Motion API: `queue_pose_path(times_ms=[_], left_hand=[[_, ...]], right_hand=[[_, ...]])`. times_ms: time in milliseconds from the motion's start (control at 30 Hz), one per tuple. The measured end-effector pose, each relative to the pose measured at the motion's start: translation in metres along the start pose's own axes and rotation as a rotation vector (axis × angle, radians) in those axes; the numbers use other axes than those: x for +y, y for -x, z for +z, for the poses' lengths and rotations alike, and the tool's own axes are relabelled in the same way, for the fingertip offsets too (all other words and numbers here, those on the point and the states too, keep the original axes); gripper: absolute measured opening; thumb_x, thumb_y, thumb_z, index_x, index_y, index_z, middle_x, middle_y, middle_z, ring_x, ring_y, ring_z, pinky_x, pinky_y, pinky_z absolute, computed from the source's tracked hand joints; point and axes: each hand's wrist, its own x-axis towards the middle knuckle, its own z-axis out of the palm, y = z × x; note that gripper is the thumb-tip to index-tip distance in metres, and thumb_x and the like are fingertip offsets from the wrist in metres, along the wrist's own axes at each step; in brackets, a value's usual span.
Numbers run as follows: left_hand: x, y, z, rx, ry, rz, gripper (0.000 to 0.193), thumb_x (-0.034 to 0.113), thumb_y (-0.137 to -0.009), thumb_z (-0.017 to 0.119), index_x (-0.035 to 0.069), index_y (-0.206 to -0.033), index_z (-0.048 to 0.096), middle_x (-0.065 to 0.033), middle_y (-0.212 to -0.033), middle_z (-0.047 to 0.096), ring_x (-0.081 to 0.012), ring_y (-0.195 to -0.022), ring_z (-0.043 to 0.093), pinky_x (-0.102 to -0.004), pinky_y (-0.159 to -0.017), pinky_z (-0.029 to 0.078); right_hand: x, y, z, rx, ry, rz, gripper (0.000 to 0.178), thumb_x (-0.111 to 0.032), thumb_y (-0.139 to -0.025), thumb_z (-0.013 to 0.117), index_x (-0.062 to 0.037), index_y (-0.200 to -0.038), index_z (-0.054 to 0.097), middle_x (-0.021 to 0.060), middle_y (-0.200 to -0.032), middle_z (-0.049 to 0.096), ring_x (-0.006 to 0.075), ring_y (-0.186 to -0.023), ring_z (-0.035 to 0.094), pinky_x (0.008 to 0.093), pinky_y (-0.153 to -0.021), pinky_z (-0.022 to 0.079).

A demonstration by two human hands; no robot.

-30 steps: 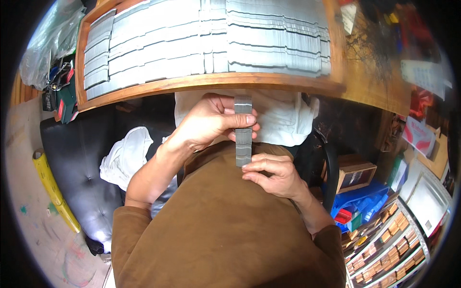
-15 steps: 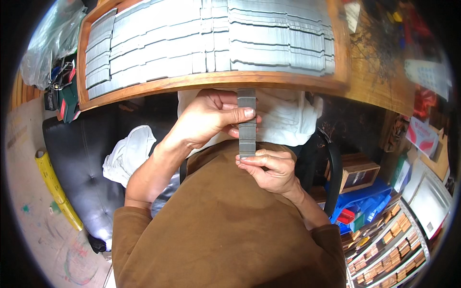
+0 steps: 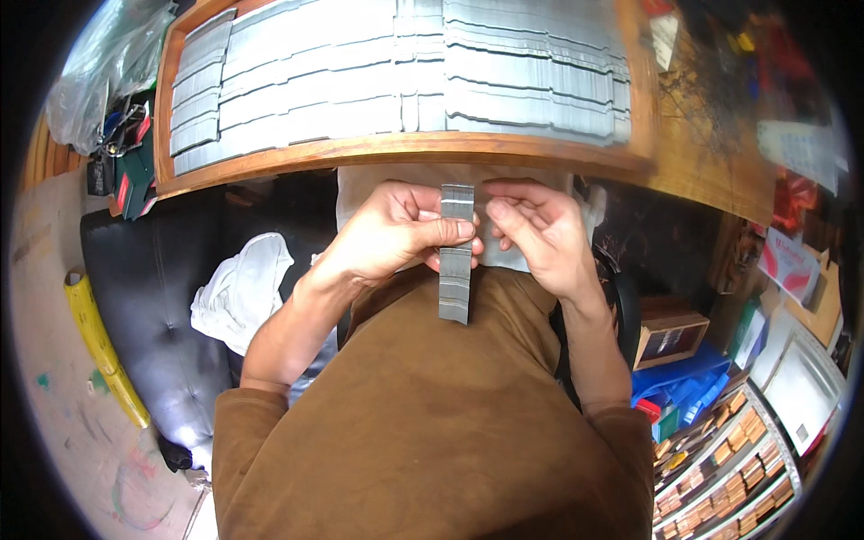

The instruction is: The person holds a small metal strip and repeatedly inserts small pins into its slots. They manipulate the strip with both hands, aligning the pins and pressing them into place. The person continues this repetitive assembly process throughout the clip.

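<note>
My left hand [image 3: 391, 236] grips a narrow upright stack of thin grey metal pieces [image 3: 455, 286], its thumb across the front and its fingers behind. The stack's lower part hangs free in front of my brown shirt; a few lighter lines cross it. Just right of the stack's upper end is my right hand [image 3: 549, 236], thumb and fingers bent but apart, with nothing seen in them. Beyond both hands stands a wooden tray [image 3: 405, 146] filled with tight rows of similar grey pieces [image 3: 306, 85].
White cloth [image 3: 360, 180] hangs below the tray. To the left are a black padded seat [image 3: 148, 297], a crumpled white cloth [image 3: 243, 288] and a yellow tube [image 3: 103, 346]. A wooden box [image 3: 670, 333], a blue bin [image 3: 679, 382] and racks of small wooden pieces [image 3: 729, 477] stand to the right.
My right hand has let go of the stack's lower end and moved up beside its top. The left hand has shifted slightly down, still holding the stack.
</note>
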Motion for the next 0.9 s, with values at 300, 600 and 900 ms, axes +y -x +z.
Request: queue_pose_path(times_ms=[300, 600, 900], left_hand=[[-0.009, 0.000, -0.008, 0.031, -0.062, 0.076, 0.018, 0.017, -0.097, 0.074, 0.001, -0.106, 0.075, -0.0075, -0.095, 0.079, -0.0120, -0.082, 0.074, -0.0215, -0.062, 0.052], [-0.015, -0.010, -0.013, 0.046, -0.099, 0.102, 0.020, 0.018, -0.097, 0.075, 0.001, -0.106, 0.075, -0.0059, -0.094, 0.078, -0.0094, -0.081, 0.071, -0.0224, -0.063, 0.051], [-0.017, -0.004, -0.010, 0.041, -0.001, 0.178, 0.018, 0.015, -0.097, 0.075, 0.000, -0.105, 0.075, -0.0062, -0.093, 0.078, -0.0074, -0.077, 0.066, -0.0217, -0.063, 0.048]], right_hand=[[0.014, -0.023, 0.027, -0.007, -0.167, -0.012, 0.018, -0.004, -0.093, 0.075, 0.0088, -0.104, 0.069, 0.0089, -0.083, 0.071, 0.0106, -0.065, 0.065, 0.0241, -0.056, 0.054], [0.019, -0.031, 0.024, -0.021, -0.174, -0.064, 0.014, -0.002, -0.093, 0.075, 0.0074, -0.101, 0.069, 0.0091, -0.083, 0.070, 0.0118, -0.066, 0.066, 0.0247, -0.056, 0.055], [0.016, -0.025, 0.029, -0.014, -0.205, -0.089, 0.021, 0.001, -0.093, 0.074, 0.0081, -0.112, 0.067, 0.0097, -0.088, 0.069, 0.0122, -0.069, 0.067, 0.0252, -0.057, 0.057]])
